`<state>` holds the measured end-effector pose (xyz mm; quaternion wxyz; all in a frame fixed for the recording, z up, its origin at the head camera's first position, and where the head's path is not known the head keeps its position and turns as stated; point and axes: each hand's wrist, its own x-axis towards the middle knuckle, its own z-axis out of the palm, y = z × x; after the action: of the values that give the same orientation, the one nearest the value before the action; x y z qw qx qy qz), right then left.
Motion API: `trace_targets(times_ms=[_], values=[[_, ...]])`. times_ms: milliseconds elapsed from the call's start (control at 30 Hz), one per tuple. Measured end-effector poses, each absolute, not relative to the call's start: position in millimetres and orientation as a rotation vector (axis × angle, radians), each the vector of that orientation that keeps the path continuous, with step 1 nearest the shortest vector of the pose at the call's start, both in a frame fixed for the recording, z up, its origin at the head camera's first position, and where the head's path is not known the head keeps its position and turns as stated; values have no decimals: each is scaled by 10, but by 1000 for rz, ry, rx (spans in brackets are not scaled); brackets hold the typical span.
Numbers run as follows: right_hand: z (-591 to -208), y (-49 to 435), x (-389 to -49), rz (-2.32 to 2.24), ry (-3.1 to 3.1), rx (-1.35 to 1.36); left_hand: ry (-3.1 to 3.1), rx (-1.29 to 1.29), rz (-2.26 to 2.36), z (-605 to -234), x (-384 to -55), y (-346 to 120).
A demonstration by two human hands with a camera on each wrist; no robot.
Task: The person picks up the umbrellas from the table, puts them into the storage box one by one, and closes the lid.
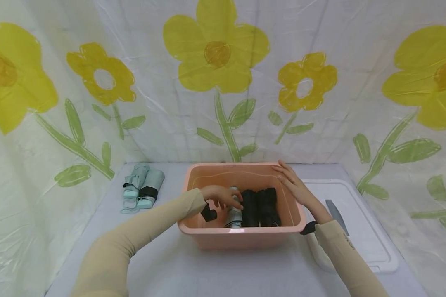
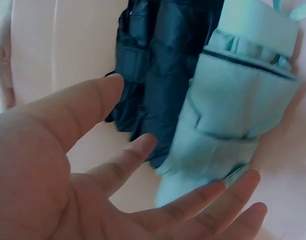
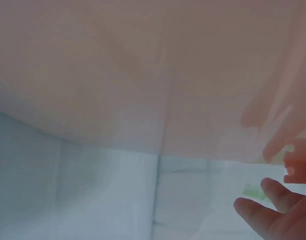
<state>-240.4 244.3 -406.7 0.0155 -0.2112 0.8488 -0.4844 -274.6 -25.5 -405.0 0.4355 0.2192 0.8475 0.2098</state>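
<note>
A pink plastic bin point(image 1: 241, 230) stands in the middle of the table. My left hand point(image 1: 223, 194) reaches inside, over a folded mint-green umbrella point(image 1: 235, 218). In the left wrist view its fingers are spread apart, with fingertips point(image 2: 250, 181) right at the end of that umbrella. Two folded black umbrellas point(image 1: 250, 208) point(image 1: 269, 206) lie side by side to its right in the bin. My right hand point(image 1: 295, 185) rests on the bin's right rim, fingers extended; in the right wrist view some of its fingers show beneath the rim, outside the wall.
Two more rolled mint-green umbrellas point(image 1: 134, 183) point(image 1: 152, 185), one with a black band, lie on the table at the back left. To the right of the bin is a white lid point(image 1: 364, 239) with a grey strip on it. A flowered curtain point(image 1: 152, 136) hangs behind the table.
</note>
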Motion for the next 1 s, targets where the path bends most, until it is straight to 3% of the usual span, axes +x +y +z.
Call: trace_targets(times_ms=[300, 567, 1000], values=[[-3941, 2400, -2346, -1497, 2643, -648, 2164, 671, 530, -3822, -2735, -343], [-3959, 2406, -2352, -1500, 2633, -650, 2248, 936, 524, -3639, -2737, -449], [-3989, 2407, -2332, -1508, 2623, -645, 2358, 1075, 806, -3428, -2630, -755]])
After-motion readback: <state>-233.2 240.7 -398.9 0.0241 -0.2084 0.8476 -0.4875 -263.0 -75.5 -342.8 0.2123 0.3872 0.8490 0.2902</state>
